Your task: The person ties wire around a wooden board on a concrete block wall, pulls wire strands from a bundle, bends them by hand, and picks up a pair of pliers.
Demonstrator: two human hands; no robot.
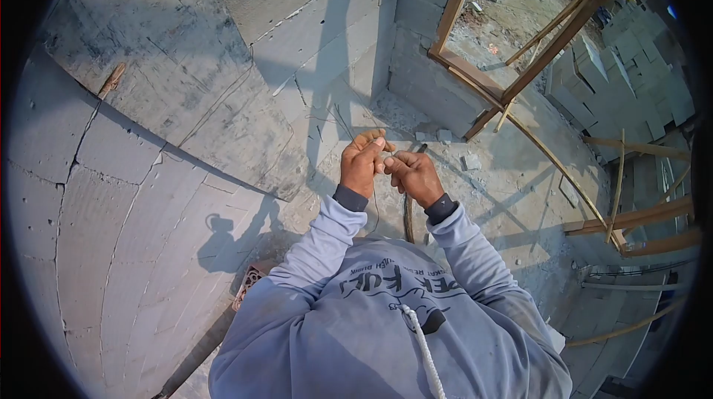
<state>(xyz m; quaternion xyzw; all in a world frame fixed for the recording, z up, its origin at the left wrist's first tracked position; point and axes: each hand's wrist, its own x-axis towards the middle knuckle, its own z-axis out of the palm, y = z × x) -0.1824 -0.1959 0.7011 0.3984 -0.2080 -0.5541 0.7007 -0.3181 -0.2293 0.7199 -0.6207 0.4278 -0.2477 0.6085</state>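
1. Head view, writing: the grey-blue hooded sweatshirt carries large dark capitals across the chest, upside down to the camera and bent by folds. "PER" can be made out on one side and "KUL" on the other; the smaller line beside them is too creased to read surely. A white braided drawstring hangs over a dark printed shape.

2. Head view, the work in hand: a tiny pale piece shows between the fingertips, in front of the chest; most of it is hidden, so its kind cannot be told. A thin dark wire hangs just below the left hand; whether it joins that piece is unclear. A dark rod passes behind the right hand, its end showing beyond the knuckles.

3. Head view, pose: both forearms reach forward and converge, dark cuffs at the wrists. The hands meet at the fingertips, thumbs bent inward, the left fingers raised higher and the right ones curled. Whether either is clamped on something cannot be told.

4. Head view, surroundings: a stained board leans against the lightweight-block wall. Pale block fragments lie on the dusty floor, near a wooden frame.
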